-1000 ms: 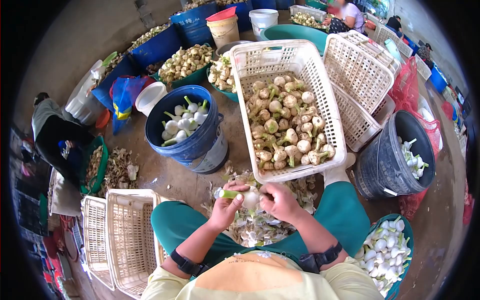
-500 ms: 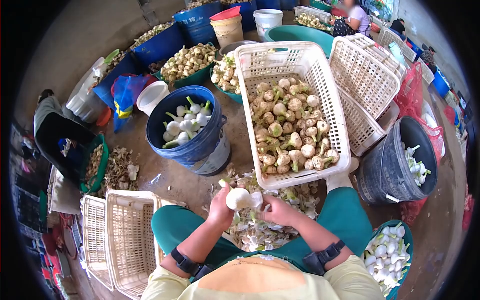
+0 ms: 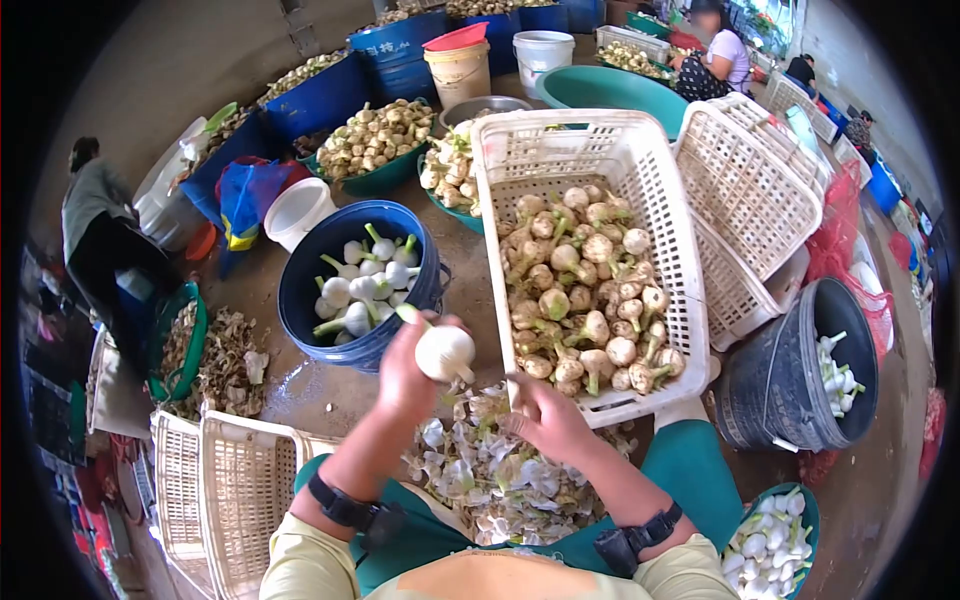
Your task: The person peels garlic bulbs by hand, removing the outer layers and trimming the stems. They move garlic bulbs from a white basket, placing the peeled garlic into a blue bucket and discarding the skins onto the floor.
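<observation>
A peeled white garlic bulb (image 3: 445,353) with a short green stem is gripped in my left hand (image 3: 403,378), near the rim of a blue bucket (image 3: 350,350) that holds peeled bulbs (image 3: 362,285). My right hand (image 3: 552,425) is by the front left corner of a white plastic crate (image 3: 655,402). Its thumb and bent forefinger are apart, and nothing shows between them. Inside the crate lie unpeeled, soil-stained garlic bulbs (image 3: 590,285). Below both hands, a pile of garlic skins (image 3: 500,470) covers the floor between my knees.
On the right stand a dark bucket (image 3: 775,390) and a green basin of peeled garlic (image 3: 768,540). White crates lie at lower left (image 3: 245,490) and lean at right (image 3: 750,190). Tubs of garlic line the back. A person (image 3: 105,220) stands at left; another (image 3: 715,55) sits at far right.
My left hand has moved up and left with the bulb, toward the blue bucket. My right hand has come away from the bulb's loose skin, which is no longer on it.
</observation>
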`<act>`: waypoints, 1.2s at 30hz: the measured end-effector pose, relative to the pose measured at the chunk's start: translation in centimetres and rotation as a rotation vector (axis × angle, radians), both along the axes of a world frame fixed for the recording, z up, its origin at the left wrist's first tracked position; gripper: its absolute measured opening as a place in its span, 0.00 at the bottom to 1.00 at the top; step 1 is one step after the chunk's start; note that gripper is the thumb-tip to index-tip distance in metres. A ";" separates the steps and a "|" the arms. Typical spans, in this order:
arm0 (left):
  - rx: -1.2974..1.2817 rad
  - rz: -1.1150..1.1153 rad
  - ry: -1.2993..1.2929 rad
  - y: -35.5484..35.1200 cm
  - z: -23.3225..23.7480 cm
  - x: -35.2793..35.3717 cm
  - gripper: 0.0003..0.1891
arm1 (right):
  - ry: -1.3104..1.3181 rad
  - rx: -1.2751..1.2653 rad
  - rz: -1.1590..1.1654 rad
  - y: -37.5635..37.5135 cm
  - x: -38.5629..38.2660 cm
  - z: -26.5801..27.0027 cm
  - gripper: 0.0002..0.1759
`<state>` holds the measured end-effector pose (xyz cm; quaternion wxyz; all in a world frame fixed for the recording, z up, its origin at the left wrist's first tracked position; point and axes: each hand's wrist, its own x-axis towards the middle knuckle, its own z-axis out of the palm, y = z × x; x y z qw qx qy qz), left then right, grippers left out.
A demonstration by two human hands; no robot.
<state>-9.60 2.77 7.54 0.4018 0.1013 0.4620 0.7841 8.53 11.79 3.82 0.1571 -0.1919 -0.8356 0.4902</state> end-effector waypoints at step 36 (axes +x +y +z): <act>-0.043 -0.237 1.670 -7.2 -2.0 9.2 0.22 | 0.463 -0.865 -0.378 -5.5 2.9 0.3 0.09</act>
